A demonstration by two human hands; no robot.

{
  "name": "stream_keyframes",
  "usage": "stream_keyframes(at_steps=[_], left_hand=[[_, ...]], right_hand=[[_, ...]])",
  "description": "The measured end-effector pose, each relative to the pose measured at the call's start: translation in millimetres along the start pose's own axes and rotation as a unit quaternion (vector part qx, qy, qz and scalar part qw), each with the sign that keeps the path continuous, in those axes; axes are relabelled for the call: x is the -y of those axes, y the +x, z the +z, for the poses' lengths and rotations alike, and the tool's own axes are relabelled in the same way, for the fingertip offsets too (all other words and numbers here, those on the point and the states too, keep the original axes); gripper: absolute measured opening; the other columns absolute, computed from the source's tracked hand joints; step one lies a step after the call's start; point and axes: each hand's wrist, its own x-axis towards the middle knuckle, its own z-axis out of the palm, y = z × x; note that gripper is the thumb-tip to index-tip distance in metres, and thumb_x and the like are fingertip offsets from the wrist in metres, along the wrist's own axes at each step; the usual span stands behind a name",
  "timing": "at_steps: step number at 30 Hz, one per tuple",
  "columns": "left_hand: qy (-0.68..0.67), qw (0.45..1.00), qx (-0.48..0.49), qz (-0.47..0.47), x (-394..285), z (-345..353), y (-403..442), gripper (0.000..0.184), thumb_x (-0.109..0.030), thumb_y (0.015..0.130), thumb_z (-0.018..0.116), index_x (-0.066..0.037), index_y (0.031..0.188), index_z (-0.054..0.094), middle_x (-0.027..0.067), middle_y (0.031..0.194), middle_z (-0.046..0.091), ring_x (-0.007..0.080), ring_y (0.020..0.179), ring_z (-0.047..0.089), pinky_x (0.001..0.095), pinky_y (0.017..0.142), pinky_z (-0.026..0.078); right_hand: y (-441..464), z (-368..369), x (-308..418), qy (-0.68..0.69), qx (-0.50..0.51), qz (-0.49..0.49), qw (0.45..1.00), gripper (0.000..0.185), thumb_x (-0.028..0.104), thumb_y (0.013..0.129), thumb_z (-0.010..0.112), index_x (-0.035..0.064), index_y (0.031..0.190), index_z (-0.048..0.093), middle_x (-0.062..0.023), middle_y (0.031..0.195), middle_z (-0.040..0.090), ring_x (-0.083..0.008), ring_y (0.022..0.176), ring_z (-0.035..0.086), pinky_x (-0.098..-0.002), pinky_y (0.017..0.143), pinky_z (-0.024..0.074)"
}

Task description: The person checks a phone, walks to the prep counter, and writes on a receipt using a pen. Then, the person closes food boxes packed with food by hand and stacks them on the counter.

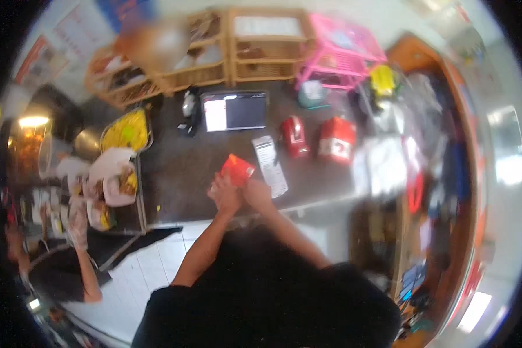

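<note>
A small red packet with an orange tip and a whitish patch (239, 169) is held over the dark counter (185, 168). My left hand (227, 194) grips it from the lower left, fingers closed around its side. At its lower right, my right hand (256, 192) is closed against the edge of the packet. Motion blur hides the fingertips. Just right of the packet lies a long printed slip (269, 165), apart from my hands. Further right are a red stapler-like object (295, 137) and a red box with white lettering (337, 141).
A tablet (234, 111) lies at the back, below wooden racks (267, 55) and a pink basket (339, 52). On the left stand a tray of yellow food (126, 132) and white containers (113, 177). A co-worker's gloved hand (77, 223) is beside them. Plastic bags (412, 110) crowd the right.
</note>
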Motion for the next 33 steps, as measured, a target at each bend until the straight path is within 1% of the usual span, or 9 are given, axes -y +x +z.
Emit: stream_keyframes(at_steps=[4, 6, 10, 15, 19, 20, 23, 27, 33], left_hand=[[-0.165, 0.972, 0.165, -0.009, 0, -69, 22, 0.104, -0.042, 0.065, 0.080, -0.016, 0.151, 0.028, 0.0221, 0.147, 0.035, 0.0396, 0.130, 0.041, 0.0645, 0.103, 0.031], [-0.196, 0.962, 0.190, 0.023, 3, -61, 24, 0.110, -0.042, 0.061, 0.083, -0.017, 0.152, 0.027, 0.0234, 0.146, 0.037, 0.0406, 0.129, 0.043, 0.0629, 0.103, 0.033], [-0.405, 0.863, 0.287, 0.089, -39, -57, 18, 0.095, -0.036, 0.062, 0.084, -0.013, 0.141, 0.038, 0.0204, 0.129, 0.053, 0.0365, 0.115, 0.055, 0.0518, 0.096, 0.043], [-0.419, 0.862, 0.051, 0.282, -151, -153, 11, 0.063, -0.025, 0.067, 0.082, -0.008, 0.123, 0.057, 0.0160, 0.120, 0.062, 0.0309, 0.106, 0.063, 0.0430, 0.090, 0.051], [-0.562, 0.782, -0.070, 0.258, -106, -155, -2, 0.048, -0.022, 0.074, 0.074, -0.006, 0.118, 0.062, 0.0168, 0.125, 0.060, 0.0346, 0.110, 0.060, 0.0453, 0.092, 0.048], [-0.497, 0.846, 0.009, 0.192, -73, -131, 2, 0.045, -0.022, 0.078, 0.071, -0.006, 0.119, 0.062, 0.0173, 0.124, 0.061, 0.0355, 0.110, 0.060, 0.0454, 0.094, 0.048], [-0.330, 0.939, 0.057, -0.084, 36, -100, 10, 0.035, -0.016, 0.088, 0.059, -0.004, 0.120, 0.062, 0.0195, 0.117, 0.064, 0.0355, 0.108, 0.061, 0.0462, 0.095, 0.047], [-0.117, 0.916, -0.297, -0.242, 180, -71, 16, 0.033, -0.017, 0.088, 0.060, 0.001, 0.115, 0.060, 0.0216, 0.104, 0.064, 0.0334, 0.099, 0.062, 0.0433, 0.091, 0.048], [-0.070, 0.932, -0.157, -0.320, 299, -44, 38, 0.024, -0.015, 0.087, 0.059, -0.001, 0.107, 0.059, 0.0180, 0.101, 0.062, 0.0320, 0.098, 0.061, 0.0460, 0.090, 0.046]], right_hand=[[-15, -2, -19, 0.109, -0.079, 0.026, 0.991, 0.032, 0.031, 0.091, 0.063, 0.0054, 0.110, 0.063, -0.0178, 0.098, 0.069, -0.0343, 0.097, 0.067, -0.0450, 0.081, 0.0538], [-7, 20, -43, 0.540, -0.046, -0.121, 0.832, 0.038, 0.032, 0.091, 0.066, 0.0067, 0.118, 0.060, -0.0110, 0.102, 0.068, -0.0240, 0.102, 0.066, -0.0383, 0.083, 0.0539], [-18, 35, -99, 0.716, 0.023, 0.011, 0.697, 0.046, 0.025, 0.094, 0.065, 0.0100, 0.135, 0.051, -0.0077, 0.120, 0.060, -0.0207, 0.104, 0.061, -0.0347, 0.084, 0.0532], [-51, -29, -192, 0.268, -0.350, -0.009, 0.897, 0.045, 0.023, 0.098, 0.054, 0.0027, 0.139, 0.047, -0.0154, 0.133, 0.053, -0.0276, 0.119, 0.053, -0.0387, 0.098, 0.0452], [-23, -110, -315, -0.238, -0.484, -0.088, 0.837, 0.050, 0.027, 0.102, 0.044, -0.0020, 0.143, 0.042, -0.0214, 0.143, 0.048, -0.0335, 0.132, 0.046, -0.0394, 0.110, 0.0373], [-32, -147, -271, 0.225, -0.458, -0.058, 0.858, 0.049, 0.025, 0.102, 0.045, -0.0024, 0.142, 0.044, -0.0214, 0.143, 0.048, -0.0316, 0.133, 0.045, -0.0404, 0.111, 0.0359], [-17, -178, -303, 0.160, -0.435, -0.048, 0.885, 0.046, 0.024, 0.101, 0.046, 0.0000, 0.141, 0.046, -0.0187, 0.138, 0.053, -0.0282, 0.123, 0.054, -0.0395, 0.103, 0.0433], [15, -178, -369, 0.047, -0.386, 0.010, 0.921, 0.046, 0.024, 0.099, 0.051, 0.0015, 0.140, 0.048, -0.0177, 0.135, 0.056, -0.0273, 0.117, 0.058, -0.0389, 0.097, 0.0476], [42, -180, -455, -0.129, -0.384, 0.030, 0.914, 0.047, 0.024, 0.096, 0.058, 0.0036, 0.138, 0.050, -0.0162, 0.131, 0.059, -0.0260, 0.106, 0.064, -0.0379, 0.087, 0.0539]])
